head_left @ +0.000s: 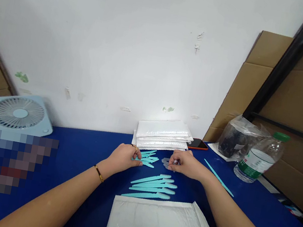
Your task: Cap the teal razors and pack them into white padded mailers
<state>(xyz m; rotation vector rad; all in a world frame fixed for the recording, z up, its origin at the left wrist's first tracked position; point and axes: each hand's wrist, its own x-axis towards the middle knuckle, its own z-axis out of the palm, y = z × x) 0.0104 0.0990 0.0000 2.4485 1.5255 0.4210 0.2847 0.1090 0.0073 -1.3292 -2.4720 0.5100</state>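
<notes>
My left hand (123, 157) is closed in a pinch at the handle ends of several turquoise eyebrow razors (148, 160), which lie fanned out on the blue table. Facing it from the right, my right hand (188, 163) pinches a small clear plastic blade cover, mostly hidden by the fingers. More clear covers (165, 162) lie beside its fingertips. Closer to me, several turquoise razors (153, 187) form a loose row, with their blade ends to the right. A thin turquoise strip (219, 177), seemingly another razor, lies alone beyond my right forearm.
A silvery padded mailer (155, 225) lies at the front edge. Against the wall sits a stack of white mailers (163, 131) beside a phone (199, 144). A bottle (261, 158) and bagged dark object (233, 139) stand right; a blue fan (19, 113) stands left.
</notes>
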